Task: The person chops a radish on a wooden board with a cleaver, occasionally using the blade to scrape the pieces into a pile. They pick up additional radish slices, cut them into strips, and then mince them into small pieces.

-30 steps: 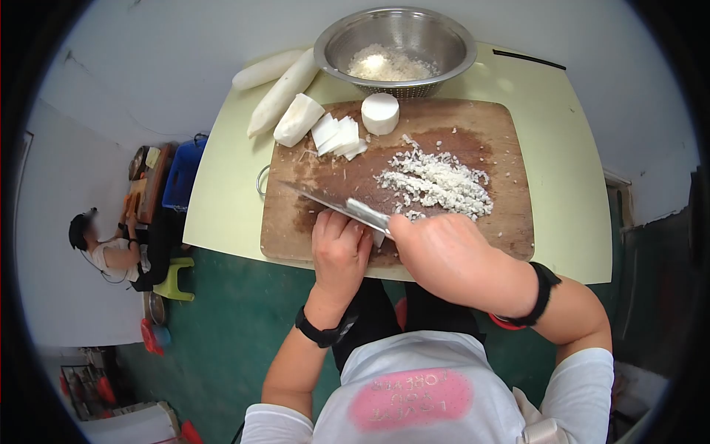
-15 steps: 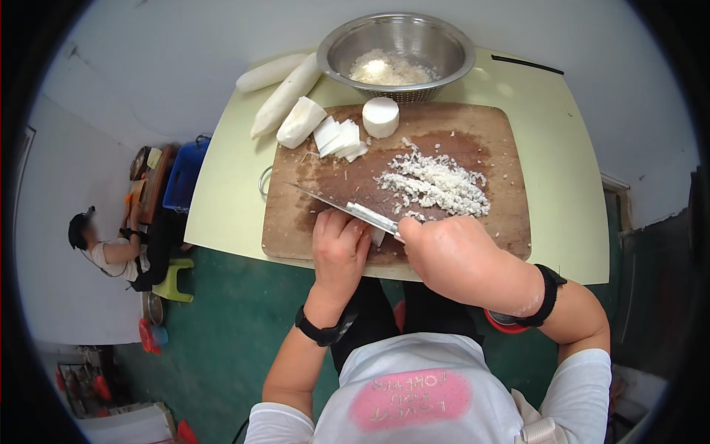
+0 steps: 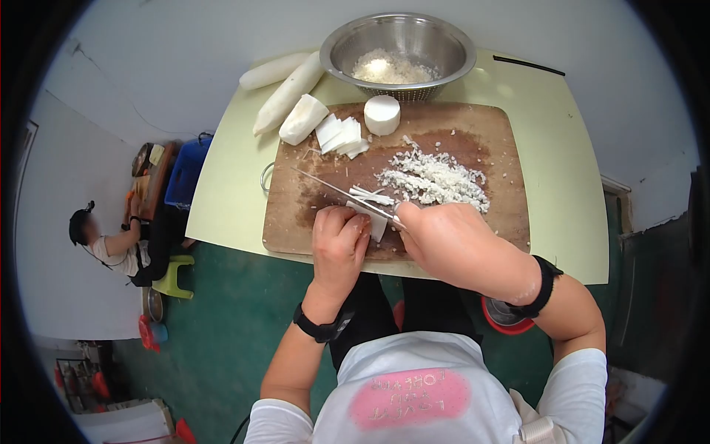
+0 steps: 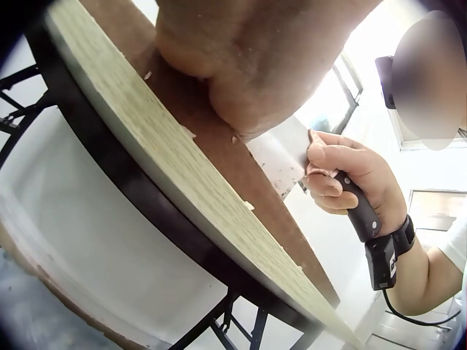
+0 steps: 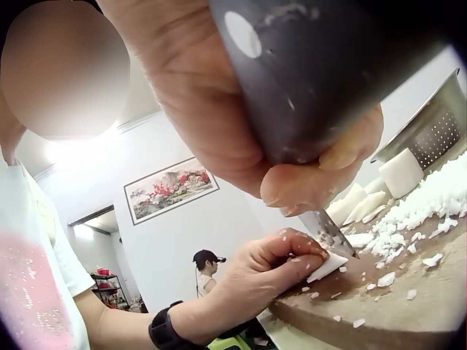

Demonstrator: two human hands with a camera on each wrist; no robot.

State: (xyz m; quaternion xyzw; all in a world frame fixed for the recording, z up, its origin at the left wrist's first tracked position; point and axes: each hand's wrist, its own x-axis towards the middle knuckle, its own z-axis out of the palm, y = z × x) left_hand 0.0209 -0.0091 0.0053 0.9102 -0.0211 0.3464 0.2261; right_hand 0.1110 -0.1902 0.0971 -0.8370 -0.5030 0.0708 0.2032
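Observation:
My right hand (image 3: 462,244) grips a broad kitchen knife (image 4: 281,157) by its black handle, the blade running leftward along my left fingertips. Under the curled fingers of my left hand (image 3: 339,240), white radish slices (image 3: 377,229) are held flat on the wooden cutting board (image 3: 288,229). In the right wrist view the left thumb and fingers pinch a radish slice (image 5: 330,267) beside the blade. Thin radish strips (image 3: 373,195) lie just past the knife. A heap of finely chopped radish (image 3: 440,177) spreads over the board's right half.
At the board's far edge are fanned radish slices (image 3: 342,136), a short radish piece (image 3: 381,115) and a cut radish (image 3: 303,120). Whole radishes (image 3: 288,95) lie behind, beside a steel colander (image 3: 333,52) holding chopped radish. Another person (image 3: 122,240) sits far left.
The white strips have come off the blade and now lie on the board beyond it. The knife has tipped more upright, showing less blade face, while my left hand stays nearly in place.

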